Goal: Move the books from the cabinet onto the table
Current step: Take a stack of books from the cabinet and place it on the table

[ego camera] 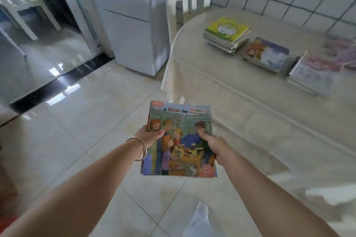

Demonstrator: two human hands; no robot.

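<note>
Both hands hold a thin stack of picture books (179, 119) flat over the floor; the top cover reads "A New Toy". My left hand (149, 135) grips its left edge, thumb on the cover, with a bangle on the wrist. My right hand (211, 143) grips the right edge the same way. The table (240, 102), under a cream cloth, stands ahead to the right. On it lie a stack with a yellow-green cover (227, 33), a purple-orange book pile (266, 55) and a pale pile (314, 76). The cabinet is out of view.
A white chair (187, 0) stands at the table's far left end. A white fridge (133, 17) is ahead on the left, beside a doorway with a dark threshold (59, 81). A tiled wall backs the table. Glossy floor tiles lie underfoot; my foot (201, 215) shows below.
</note>
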